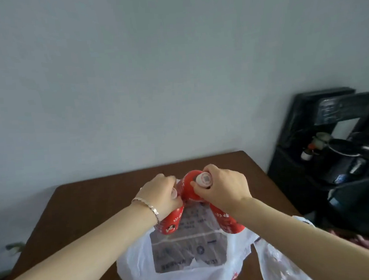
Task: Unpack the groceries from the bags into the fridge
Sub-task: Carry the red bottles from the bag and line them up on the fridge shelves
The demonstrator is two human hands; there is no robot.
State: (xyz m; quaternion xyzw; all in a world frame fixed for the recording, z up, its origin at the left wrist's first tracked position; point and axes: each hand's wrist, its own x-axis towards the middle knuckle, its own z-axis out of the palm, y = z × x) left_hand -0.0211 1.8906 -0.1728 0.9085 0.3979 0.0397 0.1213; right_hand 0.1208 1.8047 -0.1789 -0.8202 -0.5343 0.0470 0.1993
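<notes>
Several red bottles with white caps are lifted above a white plastic bag (187,260) on the brown table (86,212). My left hand (161,196) grips the neck of one red bottle (170,222), whose body points down toward the bag. My right hand (223,187) grips the necks of two more: an upper red bottle (190,187) with its white cap (204,179) facing me, and a lower red bottle (228,222) under my wrist. A grey printed panel shows on the bag below them.
A second clear plastic bag (279,262) lies at the table's right front. A black stand (333,162) with small jars and a dark pot is to the right, beyond the table edge. A pale wall runs behind the table.
</notes>
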